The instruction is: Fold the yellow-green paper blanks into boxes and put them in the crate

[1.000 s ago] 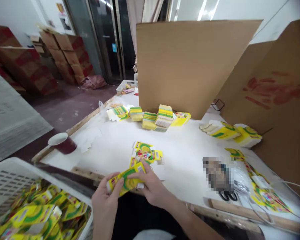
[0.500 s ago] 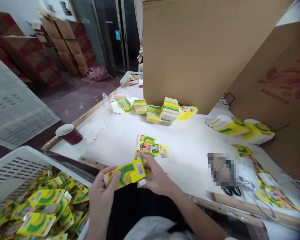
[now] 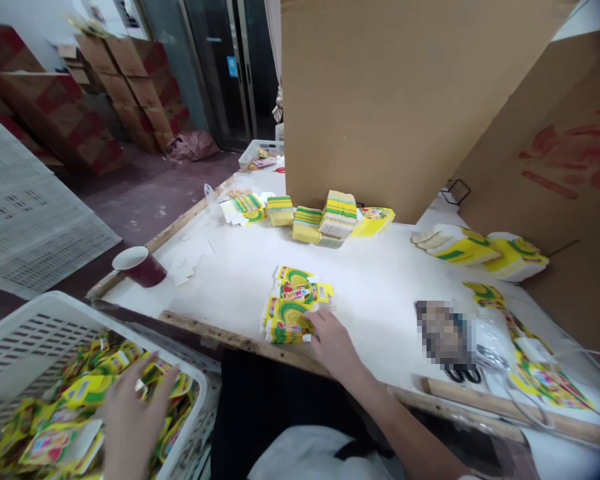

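Here, the left hand (image 3: 133, 413) is released, fingers spread, over yellow packets (image 3: 87, 390) in a white basket (image 3: 201, 388). The right hand (image 3: 333, 343) touches flat yellow cartons (image 3: 291, 313) near the table (image 3: 390, 287) edge; cannot tell if gripping. Beyond, bundled carton stacks (image 3: 307, 225) sit before an upright cardboard panel (image 3: 410, 100).

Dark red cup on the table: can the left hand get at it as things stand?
Likely yes: the left hand, fingers spread and apparently holding nothing, is over the white basket; beyond its rim, nothing seems to block the way to the dark red cup.
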`<state>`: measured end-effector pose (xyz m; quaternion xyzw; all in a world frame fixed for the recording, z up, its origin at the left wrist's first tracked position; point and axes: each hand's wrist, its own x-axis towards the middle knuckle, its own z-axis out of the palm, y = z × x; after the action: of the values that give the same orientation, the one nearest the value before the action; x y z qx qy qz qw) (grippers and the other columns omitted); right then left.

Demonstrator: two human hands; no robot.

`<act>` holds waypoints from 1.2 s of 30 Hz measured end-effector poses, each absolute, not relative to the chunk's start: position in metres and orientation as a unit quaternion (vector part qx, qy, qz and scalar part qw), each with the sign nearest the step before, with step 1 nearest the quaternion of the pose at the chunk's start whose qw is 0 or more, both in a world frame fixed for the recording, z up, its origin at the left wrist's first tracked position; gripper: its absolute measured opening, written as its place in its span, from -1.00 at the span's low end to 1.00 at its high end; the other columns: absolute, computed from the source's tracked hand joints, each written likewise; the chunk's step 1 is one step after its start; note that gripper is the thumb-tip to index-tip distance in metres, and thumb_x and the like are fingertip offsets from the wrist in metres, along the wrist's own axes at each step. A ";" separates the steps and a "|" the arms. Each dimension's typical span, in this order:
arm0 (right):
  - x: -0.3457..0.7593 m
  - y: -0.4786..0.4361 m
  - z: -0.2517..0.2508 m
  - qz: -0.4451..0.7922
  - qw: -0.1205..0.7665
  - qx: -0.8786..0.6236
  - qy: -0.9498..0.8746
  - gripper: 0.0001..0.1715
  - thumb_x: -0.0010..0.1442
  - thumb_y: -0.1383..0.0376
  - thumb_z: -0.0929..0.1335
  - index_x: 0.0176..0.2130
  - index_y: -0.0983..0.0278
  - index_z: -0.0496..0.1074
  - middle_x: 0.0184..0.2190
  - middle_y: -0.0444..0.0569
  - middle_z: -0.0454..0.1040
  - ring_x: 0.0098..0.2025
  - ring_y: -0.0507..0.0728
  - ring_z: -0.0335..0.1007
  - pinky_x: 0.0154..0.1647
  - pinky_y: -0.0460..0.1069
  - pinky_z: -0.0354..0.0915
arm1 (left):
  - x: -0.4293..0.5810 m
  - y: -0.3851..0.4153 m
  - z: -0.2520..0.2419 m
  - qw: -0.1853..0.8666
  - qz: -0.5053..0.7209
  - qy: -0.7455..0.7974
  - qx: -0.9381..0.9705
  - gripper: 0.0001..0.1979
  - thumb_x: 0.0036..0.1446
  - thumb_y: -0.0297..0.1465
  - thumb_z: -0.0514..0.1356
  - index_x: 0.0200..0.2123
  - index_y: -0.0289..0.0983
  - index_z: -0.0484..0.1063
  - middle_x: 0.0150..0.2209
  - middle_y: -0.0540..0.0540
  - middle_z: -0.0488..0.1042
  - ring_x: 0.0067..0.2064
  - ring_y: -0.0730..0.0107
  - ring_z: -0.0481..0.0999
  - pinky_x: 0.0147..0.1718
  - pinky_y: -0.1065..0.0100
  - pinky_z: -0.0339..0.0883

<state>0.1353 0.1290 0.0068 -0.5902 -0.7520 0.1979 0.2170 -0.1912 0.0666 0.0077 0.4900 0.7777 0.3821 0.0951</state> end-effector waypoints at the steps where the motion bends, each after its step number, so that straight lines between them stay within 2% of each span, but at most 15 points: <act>1: 0.133 0.127 0.006 0.197 0.217 -0.593 -0.750 -0.50 -0.03 0.59 0.23 -0.09 0.32 0.39 -0.16 0.09 0.43 -0.08 0.22 0.32 0.01 0.11 0.27 | -0.176 0.079 0.002 0.138 0.372 0.756 0.521 -0.44 -0.17 0.03 0.19 -0.20 -0.26 0.45 -0.19 -0.18 0.46 -0.14 0.00 0.45 -0.23 0.03 0.42; 5: 0.135 0.125 0.005 0.208 0.248 -0.596 -0.735 -0.43 -0.07 0.60 0.23 -0.05 0.28 0.31 -0.13 0.05 0.37 -0.07 0.19 0.29 0.00 0.08 0.28 | -0.121 0.100 -0.006 0.244 0.416 0.682 0.550 -0.51 -0.09 -0.06 0.20 -0.13 -0.22 0.42 -0.09 -0.16 0.42 -0.06 0.11 0.43 -0.09 0.10 0.38; 9: 0.135 0.124 0.008 0.213 0.309 -0.590 -0.715 -0.34 -0.13 0.58 0.26 -0.01 0.25 0.20 -0.10 0.04 0.30 -0.04 0.20 0.25 0.01 0.11 0.26 | -0.080 0.096 0.003 0.397 0.491 0.590 0.504 -0.50 -0.06 -0.20 0.27 -0.03 -0.22 0.34 -0.02 -0.18 0.40 -0.02 0.17 0.42 -0.08 0.19 0.38; 12: 0.131 0.125 0.010 0.234 0.306 -0.577 -0.720 -0.36 -0.13 0.57 0.29 -0.03 0.23 0.21 -0.13 0.03 0.31 -0.11 0.20 0.29 -0.07 0.11 0.29 | -0.056 0.098 0.008 0.472 0.560 0.492 0.471 -0.48 -0.01 -0.27 0.26 0.04 -0.23 0.26 0.01 -0.21 0.37 0.01 0.20 0.40 -0.06 0.23 0.36; 17: 0.130 0.128 0.009 0.251 0.292 -0.571 -0.725 -0.49 -0.09 0.56 0.31 -0.13 0.20 0.26 -0.20 -0.02 0.34 -0.20 0.16 0.34 -0.17 0.06 0.31 | -0.035 0.109 0.008 0.481 0.599 0.473 0.431 -0.50 0.01 -0.26 0.25 0.03 -0.25 0.27 -0.02 -0.20 0.37 -0.01 0.25 0.40 -0.05 0.28 0.34; 21: 0.131 0.128 0.009 0.257 0.305 -0.575 -0.714 -0.53 -0.12 0.53 0.31 -0.18 0.21 0.22 -0.25 -0.07 0.31 -0.25 0.13 0.30 -0.24 0.03 0.28 | -0.029 0.111 0.005 0.470 0.609 0.499 0.399 -0.42 -0.02 -0.25 0.27 0.08 -0.24 0.22 0.02 -0.19 0.34 0.04 0.26 0.37 -0.04 0.32 0.31; 27: 0.123 0.125 0.020 0.375 0.359 -0.542 -0.661 -0.53 -0.10 0.48 0.35 -0.18 0.20 0.18 -0.38 -0.19 0.28 -0.41 0.02 0.23 -0.41 -0.07 0.23 | -0.014 0.109 0.015 0.470 0.661 0.482 0.332 -0.32 -0.06 -0.23 0.29 0.14 -0.19 0.16 0.08 -0.20 0.31 0.08 0.20 0.35 -0.03 0.31 0.30; 29: 0.118 0.121 0.025 0.442 0.374 -0.484 -0.656 -0.53 -0.09 0.47 0.37 -0.18 0.20 0.18 -0.42 -0.22 0.27 -0.45 0.00 0.22 -0.46 -0.11 0.20 | -0.010 0.109 0.021 0.518 0.669 0.449 0.288 -0.37 -0.07 -0.18 0.28 0.09 -0.19 0.23 0.00 -0.20 0.39 0.00 0.15 0.42 -0.09 0.24 0.35; 32: 0.107 0.109 0.031 0.520 0.387 -0.410 -0.641 -0.53 -0.09 0.46 0.38 -0.17 0.20 0.20 -0.40 -0.20 0.29 -0.44 -0.01 0.25 -0.44 -0.11 0.23 | -0.007 0.111 0.031 0.557 0.693 0.405 0.211 -0.58 -0.04 -0.08 0.21 -0.21 -0.26 0.40 -0.27 -0.14 0.47 -0.20 0.22 0.49 -0.23 0.25 0.40; 34: 0.099 0.100 0.034 0.536 0.388 -0.389 -0.641 -0.46 -0.09 0.46 0.40 -0.10 0.20 0.22 -0.31 -0.14 0.34 -0.34 0.04 0.32 -0.34 -0.07 0.28 | -0.008 0.113 0.036 0.539 0.729 0.377 0.190 -0.65 0.00 -0.07 0.17 -0.38 -0.26 0.37 -0.44 -0.02 0.38 -0.35 0.39 0.43 -0.31 0.35 0.39; 36: 0.091 0.093 0.036 0.530 0.382 -0.380 -0.655 -0.33 -0.14 0.44 0.44 -0.02 0.19 0.23 -0.19 -0.08 0.37 -0.20 0.10 0.32 -0.22 -0.04 0.29 | -0.010 0.115 0.037 0.518 0.751 0.361 0.194 -0.66 0.04 -0.06 0.14 -0.44 -0.25 0.31 -0.52 0.05 0.26 -0.45 0.51 0.32 -0.38 0.44 0.35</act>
<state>0.0915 0.0933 0.0356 -0.3798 -0.6550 0.5299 0.3819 -0.0103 0.1149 0.0371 0.1943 0.3606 0.7512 0.5176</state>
